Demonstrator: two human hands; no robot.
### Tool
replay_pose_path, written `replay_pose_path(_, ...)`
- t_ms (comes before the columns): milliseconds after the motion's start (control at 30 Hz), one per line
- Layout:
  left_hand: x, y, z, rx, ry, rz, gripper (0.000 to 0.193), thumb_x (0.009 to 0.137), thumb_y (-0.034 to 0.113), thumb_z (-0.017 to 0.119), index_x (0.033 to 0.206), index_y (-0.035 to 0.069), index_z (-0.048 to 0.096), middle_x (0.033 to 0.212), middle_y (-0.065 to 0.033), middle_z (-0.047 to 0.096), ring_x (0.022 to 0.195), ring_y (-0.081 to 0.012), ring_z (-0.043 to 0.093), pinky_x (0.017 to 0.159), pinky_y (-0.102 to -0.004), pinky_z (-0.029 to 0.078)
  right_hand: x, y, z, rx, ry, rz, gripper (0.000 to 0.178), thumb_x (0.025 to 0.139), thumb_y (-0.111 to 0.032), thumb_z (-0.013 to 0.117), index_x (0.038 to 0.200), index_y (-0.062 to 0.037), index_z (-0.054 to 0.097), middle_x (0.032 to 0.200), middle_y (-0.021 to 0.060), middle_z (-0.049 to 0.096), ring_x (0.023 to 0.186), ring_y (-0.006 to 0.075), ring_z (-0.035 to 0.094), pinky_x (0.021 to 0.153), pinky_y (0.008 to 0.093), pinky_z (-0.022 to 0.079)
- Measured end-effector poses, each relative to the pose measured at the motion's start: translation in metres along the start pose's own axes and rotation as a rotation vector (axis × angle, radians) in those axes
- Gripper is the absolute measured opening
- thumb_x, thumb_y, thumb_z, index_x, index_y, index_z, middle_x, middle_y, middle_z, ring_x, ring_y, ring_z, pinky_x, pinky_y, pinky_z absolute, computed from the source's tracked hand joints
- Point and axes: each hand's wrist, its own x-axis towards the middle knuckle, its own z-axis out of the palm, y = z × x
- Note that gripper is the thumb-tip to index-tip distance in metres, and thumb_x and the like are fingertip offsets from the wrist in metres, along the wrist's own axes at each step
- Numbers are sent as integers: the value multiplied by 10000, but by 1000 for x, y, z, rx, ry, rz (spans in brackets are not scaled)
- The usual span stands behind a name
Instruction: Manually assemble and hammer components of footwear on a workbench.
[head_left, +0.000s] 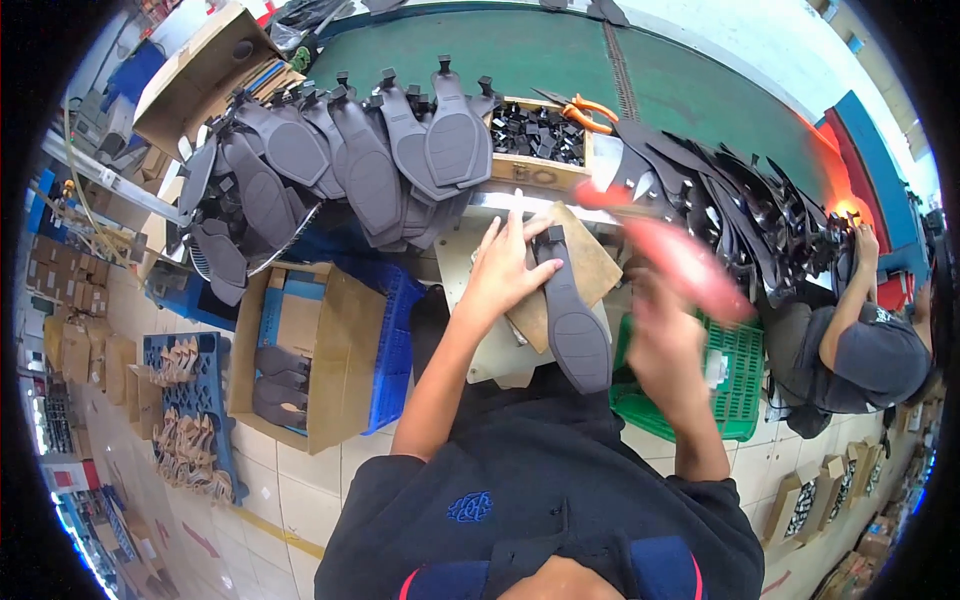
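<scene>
A dark grey shoe sole (578,340) lies lengthwise in front of me, with a small black heel piece (551,236) at its far end. My left hand (505,265) has its thumb pressed on the sole near that heel end, its other fingers stretched out beside it over a worn tan board (592,255). The board rests on a pale work surface (460,275). To the right of the sole, my right hand (663,335) is raised and closed round a red hammer-like tool (690,265). Motion smears the tool and hand, so the tool's exact shape is unclear.
Several soles (365,165) with black heel pieces are piled far left. A wooden box (530,175) holds black heel pieces, with orange-handled pliers (590,115) beside it. More dark soles (700,185) lie right. A carton (340,330) and green crate (740,375) flank me; a co-worker (875,345) sits right.
</scene>
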Motion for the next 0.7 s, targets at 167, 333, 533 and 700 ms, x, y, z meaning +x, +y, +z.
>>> replay_pose_path(167,-5,-7,-6,-26,-14,-32,903,796,329,754,1460,-29,257,1330,-70,616,1311,-299,494,1184,-526,215,25,4,-13,157,-112,310,245,998,-112,532,1213,4,529,833,227,645,721,391,662,660,424,523)
replay_pose_path(333,-1,-2,-2,76,-45,71,714,800,353,734,1420,127,463,1292,-52,647,1335,-330,470,1185,-566,182,6,9,-3,-3,-171,230,248,996,-99,504,1213,22,495,676,130,539,519,274,551,490,345,429)
replay_pose_path(533,-29,-7,1,-82,87,255,349,833,259,720,1134,84,697,1140,-81,708,1196,-314,591,1069,-474,376,33,21,-15,147,-163,363,268,986,-125,554,1235,-25,543,926,246,660,814,429,670,679,434,528)
replay_pose_path(700,-55,60,-50,-634,-158,239,165,873,124,701,947,-23,705,863,-132,678,786,-256,678,686,-340,512,20,48,15,47,-162,208,352,937,-121,623,1270,-27,558,933,196,662,801,372,667,660,403,532)
